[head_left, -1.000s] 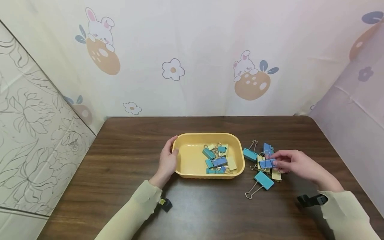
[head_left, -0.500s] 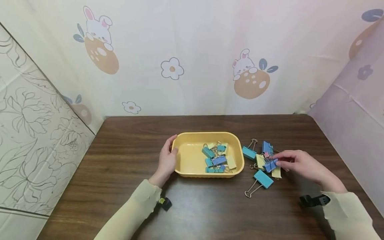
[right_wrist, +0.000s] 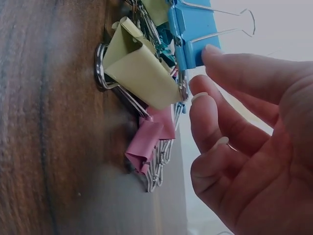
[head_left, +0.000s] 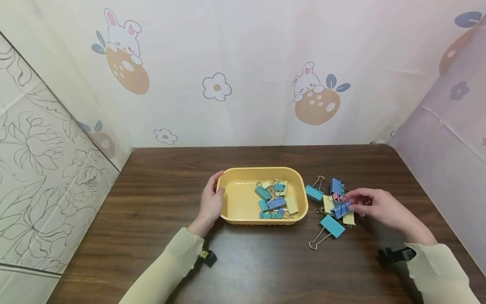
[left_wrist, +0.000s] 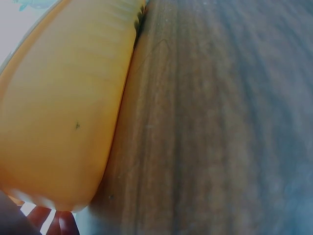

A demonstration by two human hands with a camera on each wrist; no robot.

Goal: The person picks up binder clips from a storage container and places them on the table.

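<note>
In the head view my left hand (head_left: 211, 202) grips the left end of a yellow plastic tray (head_left: 243, 169), thumb over the rim. Its fingertips show under the tray wall (left_wrist: 63, 122) in the left wrist view. Several blue, teal and yellow binder clips (head_left: 276, 203) lie in the tray's right half. My right hand (head_left: 379, 209) is at a loose pile of binder clips right of the tray. Its thumb presses on a blue binder clip (right_wrist: 195, 32), apparently pinching it; the index finger is mostly hidden. Beneath that clip are a yellow clip (right_wrist: 142, 71) and pink clips (right_wrist: 145, 139).
A teal binder clip (head_left: 332, 226) with its handles spread lies in front of the pile. Another teal clip (head_left: 314, 194) sits close to the tray's right wall. The brown wooden table (head_left: 171, 169) meets a patterned curtain (head_left: 258, 105) at the back.
The blue binder clip at my right fingertips has tilted and come slightly lower, uncovering a pink clip behind it. My left hand and the tray stay nearly where they were.
</note>
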